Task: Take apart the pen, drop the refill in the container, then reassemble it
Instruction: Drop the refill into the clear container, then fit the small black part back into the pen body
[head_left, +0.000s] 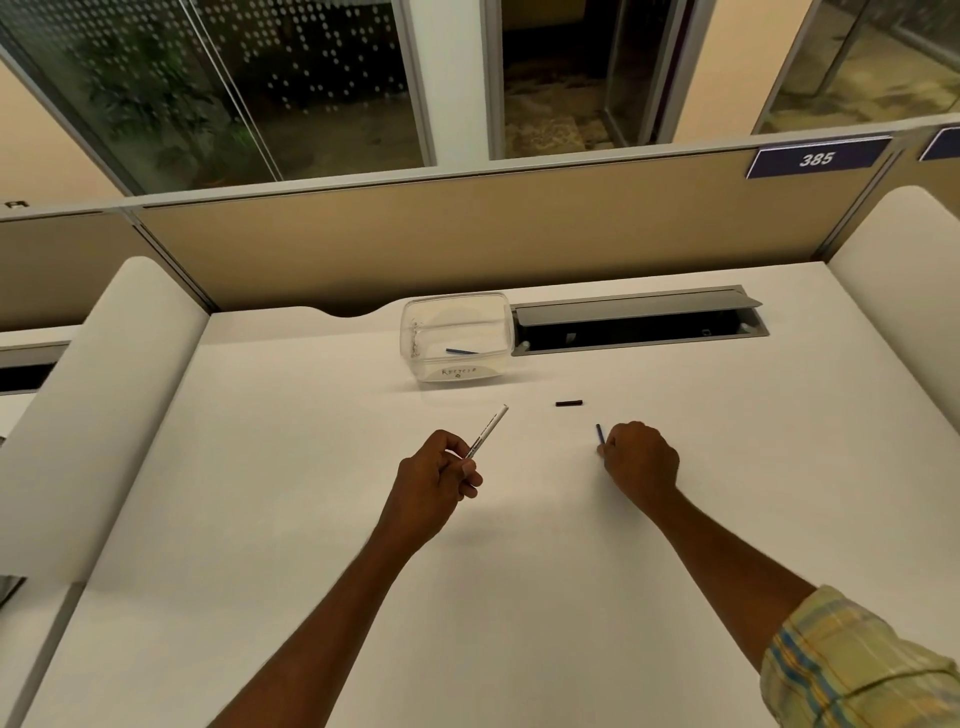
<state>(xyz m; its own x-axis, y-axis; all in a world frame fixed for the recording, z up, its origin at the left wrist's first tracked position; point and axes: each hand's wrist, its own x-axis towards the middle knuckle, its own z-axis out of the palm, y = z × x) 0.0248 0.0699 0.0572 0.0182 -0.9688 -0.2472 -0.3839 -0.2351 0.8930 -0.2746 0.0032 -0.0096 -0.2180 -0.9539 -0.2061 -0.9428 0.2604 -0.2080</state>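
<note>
My left hand (441, 470) is curled around the white pen body (485, 434); the body points up and away from me, toward the clear container (415, 332) at the back of the white desk (311, 545). My right hand (641, 460) is closed in a loose fist low on the desk; a thin blue piece (600, 434) sticks up out of its fingertips, so I think it is pinching that piece; I cannot tell if it is a refill or another small part. A short black piece (569, 403), maybe the cap or the end plug, lies alone on the desk between my hands and the container. Inside the container I see a thin blue stick (461, 351); that looks like a refill dropped in.

I think the step now is putting the pen back together; to do it well I would keep the pen body still in my left hand and bring its open end close to my right; I would line up the blue piece straight with the hole before I push; small parts slip, so I would pinch near the tip and go slowly. I would grab the black piece last; it could roll if I bump it.
</note>
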